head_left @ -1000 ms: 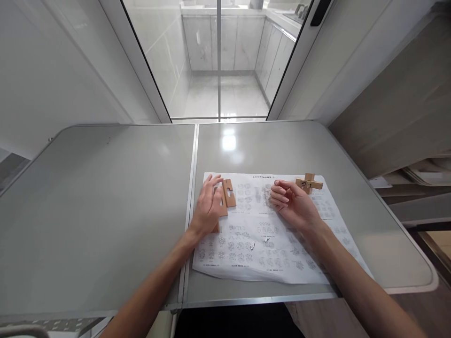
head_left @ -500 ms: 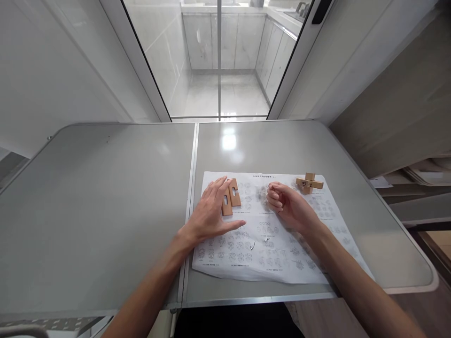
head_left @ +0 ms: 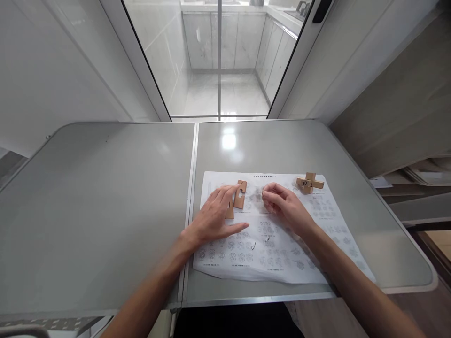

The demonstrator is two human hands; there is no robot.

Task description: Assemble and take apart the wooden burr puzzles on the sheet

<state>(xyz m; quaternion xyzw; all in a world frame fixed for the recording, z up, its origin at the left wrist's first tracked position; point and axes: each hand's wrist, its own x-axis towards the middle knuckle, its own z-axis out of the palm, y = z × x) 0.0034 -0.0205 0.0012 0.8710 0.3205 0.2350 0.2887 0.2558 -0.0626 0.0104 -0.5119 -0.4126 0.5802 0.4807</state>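
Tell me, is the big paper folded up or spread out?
Spread out: the big paper lies open on the table, showing its rows of little printed drawings.

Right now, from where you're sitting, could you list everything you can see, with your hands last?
Flat wooden pieces: at least two, brown, by the left hand, one partly covered
Wooden block cross: one, tan with dark marks, sheet's far right corner
Printed sheet: one, white, on the table's right half
Table: one, grey, across the view
Glass panes: two, clear, beyond the table
Cabinets: count unclear, pale, behind the glass
Stacked flat items: count unclear, greyish, far right
Dark clothing: count unclear, black, bottom edge
Left hand: one, bare, over the pieces
Right hand: one, bare, above the sheet, fingers curled
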